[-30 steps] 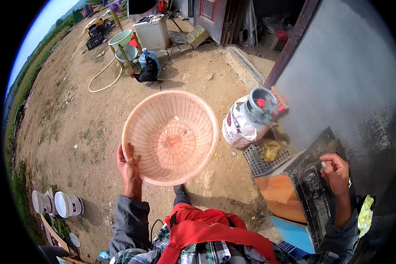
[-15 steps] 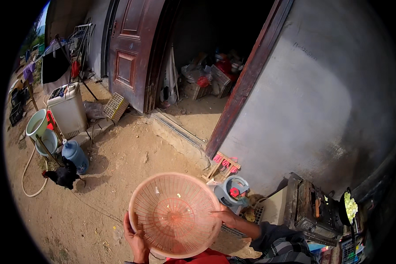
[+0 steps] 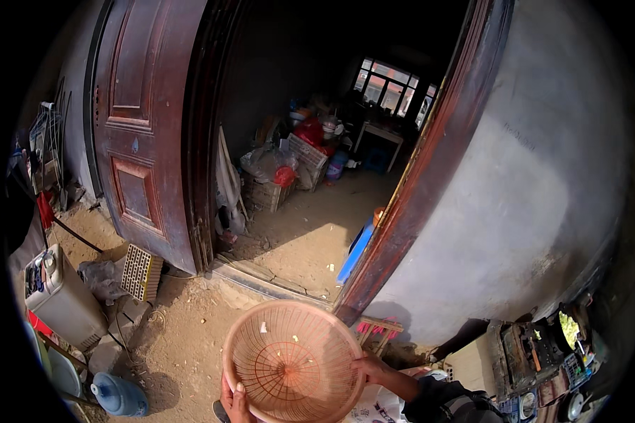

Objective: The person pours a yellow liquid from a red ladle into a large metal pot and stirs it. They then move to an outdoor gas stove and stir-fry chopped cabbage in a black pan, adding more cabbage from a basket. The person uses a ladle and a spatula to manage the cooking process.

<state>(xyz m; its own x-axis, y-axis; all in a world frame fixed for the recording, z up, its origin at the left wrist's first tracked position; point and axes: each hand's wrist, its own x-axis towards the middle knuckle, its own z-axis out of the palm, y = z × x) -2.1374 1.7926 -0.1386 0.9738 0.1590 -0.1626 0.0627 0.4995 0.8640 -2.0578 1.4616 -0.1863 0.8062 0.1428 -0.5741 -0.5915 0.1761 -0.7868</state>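
A round, wide pinkish-orange plastic basket [image 3: 331, 366] is held out in front of me, its open side tilted up toward me. Only a few small pale scraps [image 3: 295, 338] lie on its mesh wall. My left hand [image 3: 237, 403] grips the lower left rim, with the thumb over the edge and the other fingers partly behind it. On the right side my right hand [image 3: 371, 368] is closed on the rim, its fingertips mostly behind the wall. Past the basket lies the threshold [image 3: 261, 282] of an open doorway.
A brown panelled door [image 3: 141, 141] stands open at left, near a perforated brick [image 3: 141, 273] and a washing machine [image 3: 67, 299]. A blue water jug [image 3: 120, 396] stands lower left. At right are a wooden stool [image 3: 381, 327], a stove [image 3: 522, 356] and a pan of chopped greens [image 3: 569, 330].
I have come nearer the doorway, and more of the room inside shows. The basket stays in both hands, slightly lower in view. The black hen and grey gas cylinder have left the picture.
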